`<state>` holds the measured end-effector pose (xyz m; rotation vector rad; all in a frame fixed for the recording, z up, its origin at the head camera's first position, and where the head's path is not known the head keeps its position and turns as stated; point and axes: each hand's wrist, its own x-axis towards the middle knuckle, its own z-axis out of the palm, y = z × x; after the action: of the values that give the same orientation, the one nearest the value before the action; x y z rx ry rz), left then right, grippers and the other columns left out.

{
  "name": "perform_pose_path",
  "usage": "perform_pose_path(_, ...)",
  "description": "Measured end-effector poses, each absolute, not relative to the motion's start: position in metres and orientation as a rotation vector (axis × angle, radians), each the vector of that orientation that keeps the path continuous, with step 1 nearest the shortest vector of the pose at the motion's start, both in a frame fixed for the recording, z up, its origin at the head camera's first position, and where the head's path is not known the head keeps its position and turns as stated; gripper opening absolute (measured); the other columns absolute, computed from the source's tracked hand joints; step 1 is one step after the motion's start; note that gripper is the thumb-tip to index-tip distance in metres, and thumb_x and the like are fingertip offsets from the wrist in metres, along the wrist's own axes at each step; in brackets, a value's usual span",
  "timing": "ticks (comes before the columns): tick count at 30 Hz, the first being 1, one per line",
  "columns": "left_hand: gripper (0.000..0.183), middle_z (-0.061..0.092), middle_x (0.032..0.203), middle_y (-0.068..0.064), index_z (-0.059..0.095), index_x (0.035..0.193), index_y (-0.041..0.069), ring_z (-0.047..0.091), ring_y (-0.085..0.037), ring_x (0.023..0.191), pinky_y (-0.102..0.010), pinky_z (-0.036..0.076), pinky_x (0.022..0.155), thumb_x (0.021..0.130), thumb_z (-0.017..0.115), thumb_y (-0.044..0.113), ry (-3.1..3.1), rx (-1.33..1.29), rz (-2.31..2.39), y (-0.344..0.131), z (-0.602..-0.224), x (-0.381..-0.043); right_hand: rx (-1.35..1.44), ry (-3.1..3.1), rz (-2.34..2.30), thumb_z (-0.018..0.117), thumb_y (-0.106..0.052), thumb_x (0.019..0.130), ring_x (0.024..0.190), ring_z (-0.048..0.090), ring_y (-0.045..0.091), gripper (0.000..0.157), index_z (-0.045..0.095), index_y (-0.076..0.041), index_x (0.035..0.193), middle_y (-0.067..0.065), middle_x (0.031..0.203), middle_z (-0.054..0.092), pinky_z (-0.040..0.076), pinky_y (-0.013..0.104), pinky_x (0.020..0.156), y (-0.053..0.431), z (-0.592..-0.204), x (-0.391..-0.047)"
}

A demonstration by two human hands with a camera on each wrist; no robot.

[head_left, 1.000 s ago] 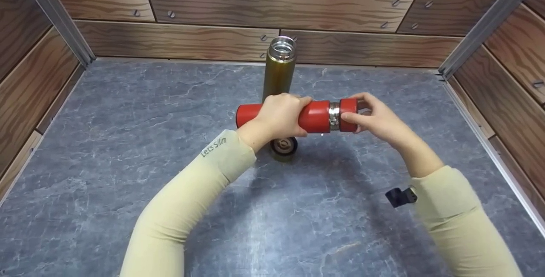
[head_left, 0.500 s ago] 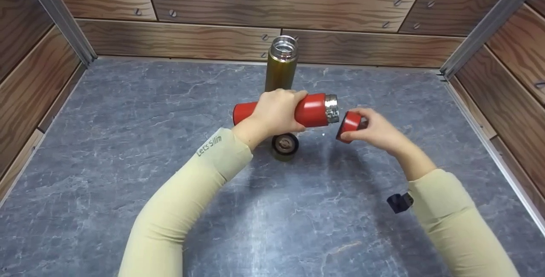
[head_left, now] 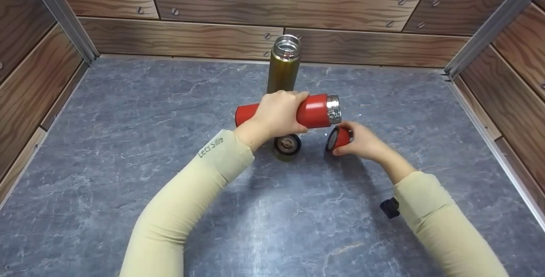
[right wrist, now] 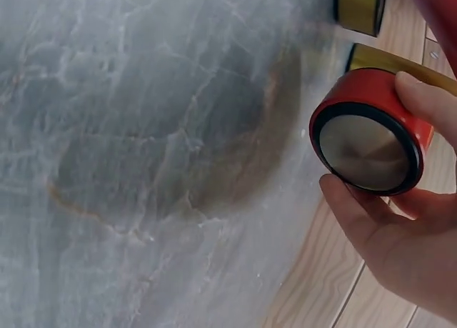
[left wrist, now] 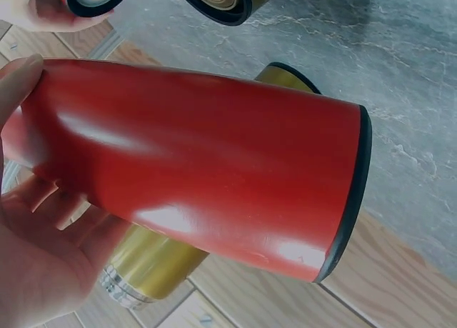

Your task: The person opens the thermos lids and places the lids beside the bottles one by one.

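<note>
My left hand (head_left: 276,113) grips a red thermos bottle (left wrist: 207,164) round its middle, holding it sideways above the table. Its bare metal neck (head_left: 334,109) points right and stands apart from the lid. Between thumb and fingers, my right hand (head_left: 362,141) pinches the red lid (right wrist: 368,131), tilted, just below and right of that neck. Behind the red thermos an open gold thermos (head_left: 284,70) stands upright, its lower part hidden by the left hand and the red bottle. The gold thermos's lid (head_left: 287,145) lies on the table in front, with its inner side up.
A grey marbled table (head_left: 213,234) spreads under everything. Wood-patterned walls (head_left: 213,0) enclose the back and sides, with metal corner posts (head_left: 64,17). Small bright droplets or specks show on the table near the red lid.
The red lid has come off the thermos neck in my right hand, moving down and slightly left while tilting. My left hand still holds the bottle in nearly the same place.
</note>
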<state>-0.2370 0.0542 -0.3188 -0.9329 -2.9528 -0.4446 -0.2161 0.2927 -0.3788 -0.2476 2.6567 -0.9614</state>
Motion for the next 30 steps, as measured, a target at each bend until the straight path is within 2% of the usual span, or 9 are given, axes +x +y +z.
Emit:
perform_pose_path(17, 0.069, 0.064, 0.120, -0.002, 0.050, 0.132, 0.015, 0.061, -0.020, 0.101, -0.038, 0.051, 0.085, 0.074, 0.074, 0.044, -2.945, -0.943, -0.474, 0.056, -0.319, -0.237, -0.243, 2.607, -0.980, 0.074, -0.011, 0.070, 0.118, 0.048, 0.044, 0.076, 0.037, 0.008, 0.134, 0.031, 0.129, 0.047, 0.039, 0.053, 0.102, 0.296, -0.384, -0.213)
perform_pose_path(30, 0.071, 0.064, 0.120, -0.004, 0.049, 0.134, 0.014, 0.061, -0.020, 0.101, -0.039, 0.050, 0.085, 0.074, 0.074, 0.043, -2.961, -0.912, -0.521, 0.055, -0.320, -0.238, -0.253, 2.650, -0.921, 0.075, -0.012, 0.069, 0.114, 0.050, 0.044, 0.071, 0.038, 0.009, 0.126, 0.031, 0.122, 0.051, 0.035, 0.055, 0.102, 0.305, -0.387, -0.209)
